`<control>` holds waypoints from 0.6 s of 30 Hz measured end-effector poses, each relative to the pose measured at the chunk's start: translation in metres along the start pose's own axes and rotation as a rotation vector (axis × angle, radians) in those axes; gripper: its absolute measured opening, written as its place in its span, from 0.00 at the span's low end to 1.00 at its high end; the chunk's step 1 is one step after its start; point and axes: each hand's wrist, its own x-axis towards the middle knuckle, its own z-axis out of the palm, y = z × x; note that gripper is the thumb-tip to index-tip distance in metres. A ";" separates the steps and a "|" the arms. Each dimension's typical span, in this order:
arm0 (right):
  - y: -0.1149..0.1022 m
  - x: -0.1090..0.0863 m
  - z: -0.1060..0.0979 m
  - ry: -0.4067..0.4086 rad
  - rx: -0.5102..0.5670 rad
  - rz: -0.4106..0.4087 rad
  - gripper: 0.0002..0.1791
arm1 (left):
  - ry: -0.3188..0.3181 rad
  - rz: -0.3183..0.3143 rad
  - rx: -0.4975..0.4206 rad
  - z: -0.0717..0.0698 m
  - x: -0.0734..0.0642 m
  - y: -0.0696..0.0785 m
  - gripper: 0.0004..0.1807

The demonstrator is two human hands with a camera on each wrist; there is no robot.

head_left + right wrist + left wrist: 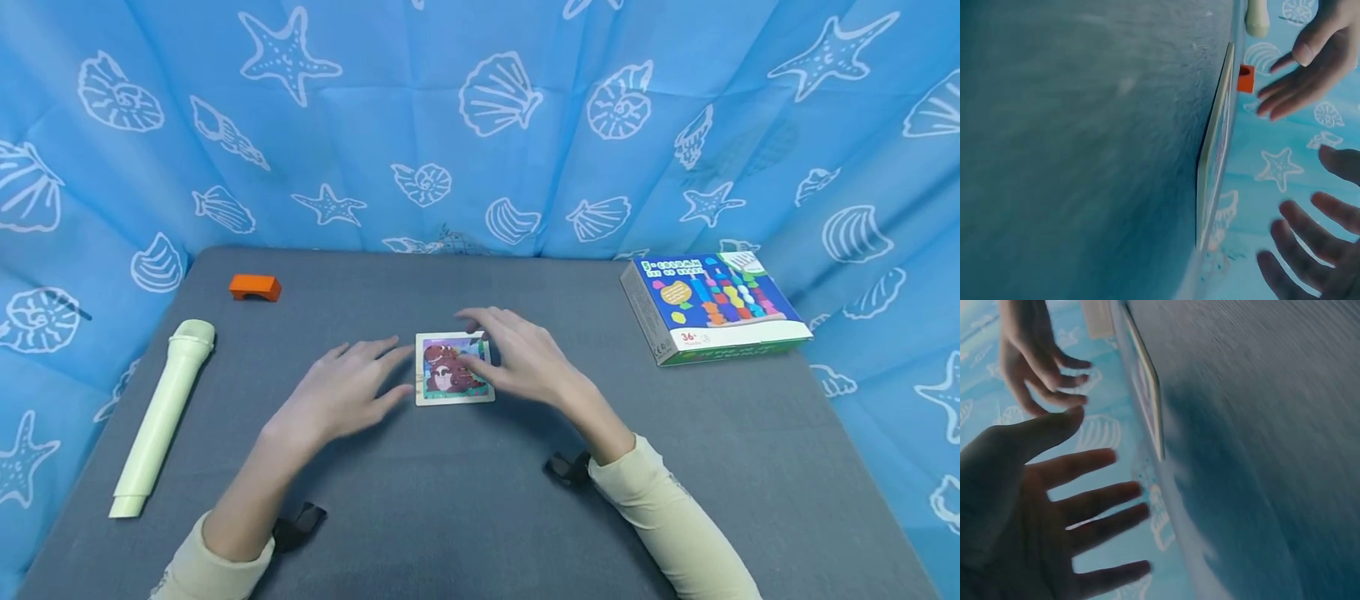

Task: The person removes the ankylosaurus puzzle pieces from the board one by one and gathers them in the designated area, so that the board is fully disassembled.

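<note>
A dinosaur picture [448,383] is lying flat mid-table [450,500]. The left hand [341,396] is hovering at its nine o'clock, fingers spread, holding nothing; the right hand [528,358] is hovering at three, likewise spread and empty (its fingertips overlapping the picture from above). Farther out, a box [720,300] is resting at three, a microphone [162,417] at nine, an orange block [255,286] at ten.

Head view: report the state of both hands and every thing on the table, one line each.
Left hand: open, holding nothing.
Right hand: open, holding nothing.
Square, pale-edged dinosaur picture board: flat, picture up, partly hidden by the right hand.
Pale green toy microphone: lying on its side.
Orange arched block: resting, notch downward.
Blue, white and green cardboard box: flat, apparently closed.
</note>
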 end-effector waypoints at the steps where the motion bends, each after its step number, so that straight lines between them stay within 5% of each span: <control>1: 0.000 0.005 0.002 -0.036 0.047 0.012 0.32 | -0.041 -0.009 -0.021 0.001 0.002 0.002 0.36; 8: 0.007 0.041 0.019 -0.219 0.194 0.024 0.24 | -0.279 -0.082 -0.170 0.005 0.012 0.014 0.37; 18: 0.004 0.075 0.029 -0.368 0.138 0.161 0.18 | -0.325 -0.083 -0.199 0.010 0.015 0.019 0.35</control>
